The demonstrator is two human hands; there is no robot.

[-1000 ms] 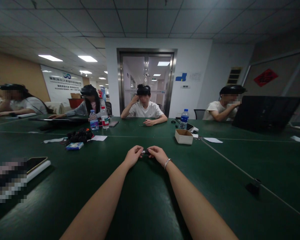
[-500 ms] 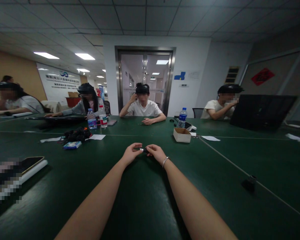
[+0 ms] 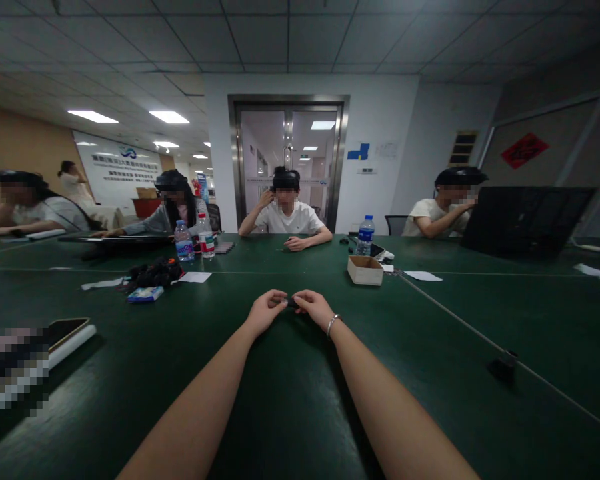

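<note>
Above the green table [image 3: 300, 373], both my hands meet at a small black stick [image 3: 291, 302], which looks like a USB drive; fingers cover most of it. My left hand [image 3: 266, 312] pinches its left end, where the fingertips hide the silver tip. Thumb and fingers of my right hand [image 3: 314, 308], with a bracelet at the wrist, are closed on its right end.
An open cardboard box [image 3: 365, 272] and a water bottle [image 3: 365, 236] stand ahead to the right. Ahead left are two bottles, a dark heap [image 3: 155, 273] and a blue packet [image 3: 145, 294]. A phone [image 3: 67, 330] lies left, a black clip [image 3: 505, 363] right. Several people sit around the table.
My left fingers have closed further over the silver end, which showed before and is now covered. My right hand keeps its pinch. A person in the far left background has moved into clearer view.
</note>
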